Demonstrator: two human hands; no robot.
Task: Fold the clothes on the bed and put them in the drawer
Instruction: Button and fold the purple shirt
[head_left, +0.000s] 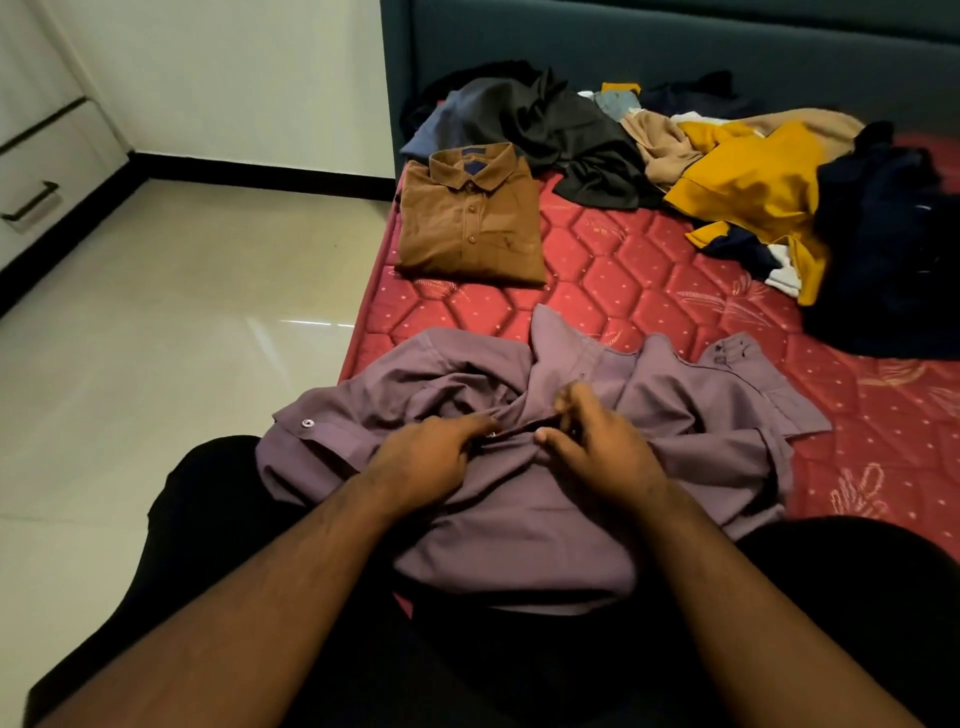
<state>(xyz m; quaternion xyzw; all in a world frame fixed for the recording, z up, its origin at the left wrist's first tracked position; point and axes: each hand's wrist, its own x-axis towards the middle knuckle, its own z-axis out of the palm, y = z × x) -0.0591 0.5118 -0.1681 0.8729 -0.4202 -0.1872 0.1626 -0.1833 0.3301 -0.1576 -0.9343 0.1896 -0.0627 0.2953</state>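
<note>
While the purple shirt (524, 499) lies rumpled at the near bed edge, collar pointing away, its placket runs left to right between the hands: the left hand (431, 462) and right hand (597, 447) both pinch it, fingers curled, equally near.

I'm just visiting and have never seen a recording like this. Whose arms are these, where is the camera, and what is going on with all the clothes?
There is no machine here. A person wears a camera on the head, looking down at their own hands. The left hand and right hand pinch the front opening of a purple shirt at its buttons. It lies on a red mattress. Beyond it sits a brown shirt, already folded, and an unfolded pile of clothes. A white drawer unit stands at far left.
</note>
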